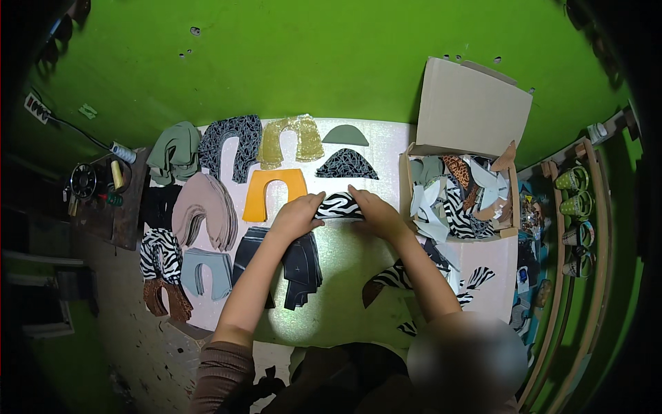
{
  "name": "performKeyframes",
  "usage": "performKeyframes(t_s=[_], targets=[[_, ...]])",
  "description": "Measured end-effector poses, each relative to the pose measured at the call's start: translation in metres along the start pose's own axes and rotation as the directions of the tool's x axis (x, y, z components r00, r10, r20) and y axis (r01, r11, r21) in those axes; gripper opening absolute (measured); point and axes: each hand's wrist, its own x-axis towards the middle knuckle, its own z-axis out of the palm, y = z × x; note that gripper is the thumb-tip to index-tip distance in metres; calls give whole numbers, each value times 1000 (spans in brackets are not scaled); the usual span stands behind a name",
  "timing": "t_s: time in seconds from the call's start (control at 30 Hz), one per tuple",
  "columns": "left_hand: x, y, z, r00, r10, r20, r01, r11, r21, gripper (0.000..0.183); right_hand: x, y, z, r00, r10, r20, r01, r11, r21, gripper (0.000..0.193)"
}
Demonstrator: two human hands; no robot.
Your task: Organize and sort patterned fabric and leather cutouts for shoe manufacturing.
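Between my hands, at the middle of the table, is a zebra-print cut piece (338, 205), black and white, with a pale lower edge. My left hand (298, 215) grips its left end, thumb and fingers closed about it. The other end is pinched by my right hand (379, 215). Just beyond lie a black piece with grey line pattern (347, 164) and a green half-round piece (346, 135). An orange U-shaped piece (274, 193) lies beside my left hand. Under my left forearm, a stack of dark U-shaped pieces (301, 269) is partly hidden.
Stacks of U-shaped pieces, including pink ones (200, 207) and gold ones (291, 138), cover the table's left side. An open cardboard box (476, 148) of offcuts stands at right. Zebra scraps (480, 277) lie by my right forearm. A shoe rack (586, 276) stands farther right.
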Motion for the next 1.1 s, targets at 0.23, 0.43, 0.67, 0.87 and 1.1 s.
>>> performKeyframes(t_s=[0.23, 0.43, 0.67, 0.87, 1.1], targets=[[-4, -1, 6, 999, -27, -37, 28, 999, 27, 51, 3, 4, -1, 1000, -2, -11, 3, 1000, 11, 69], [-5, 6, -1, 997, -72, 12, 73, 994, -76, 61, -1, 6, 0, 999, 11, -34, -9, 999, 45, 77], [-33, 20, 32, 903, -370, -217, 170, 772, -612, 64, -29, -1, 29, 950, 252, -185, -154, 892, 424, 77], [-18, 49, 51, 825, -551, -125, 198, 490, -849, 59, -26, 9, 64, 851, 456, -261, -85, 609, 789, 58], [-16, 44, 52, 802, -568, -185, 216, 565, -796, 59, -24, 1, 57, 869, 409, -278, -61, 647, 760, 60]])
